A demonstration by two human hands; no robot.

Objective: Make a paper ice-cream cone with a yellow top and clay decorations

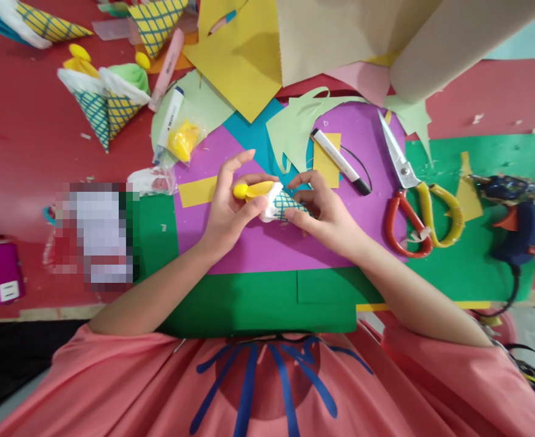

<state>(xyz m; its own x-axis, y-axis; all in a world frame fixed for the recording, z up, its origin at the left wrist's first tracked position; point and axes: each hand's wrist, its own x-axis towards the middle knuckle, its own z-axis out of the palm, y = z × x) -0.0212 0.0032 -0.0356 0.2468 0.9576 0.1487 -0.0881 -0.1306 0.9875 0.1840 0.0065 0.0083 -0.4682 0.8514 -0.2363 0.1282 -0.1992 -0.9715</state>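
Note:
My left hand (229, 203) pinches a yellow plastic spoon (252, 190) and the white open end of a small paper cone. The cone (288, 204) is teal with a dark grid pattern and lies sideways over the purple sheet (267, 246). My right hand (324, 212) grips the cone's pointed half from the right, fingers curled round it. Both hands meet at the middle of the table.
Red-and-yellow scissors (408, 200) and a white marker (340, 161) lie right of the hands. A blue glue gun (520, 212) rests on the green sheet (472, 267). Finished cones (106, 103), a pink marker (167, 67), a bag of yellow pieces (182, 139) and paper scraps crowd the back left.

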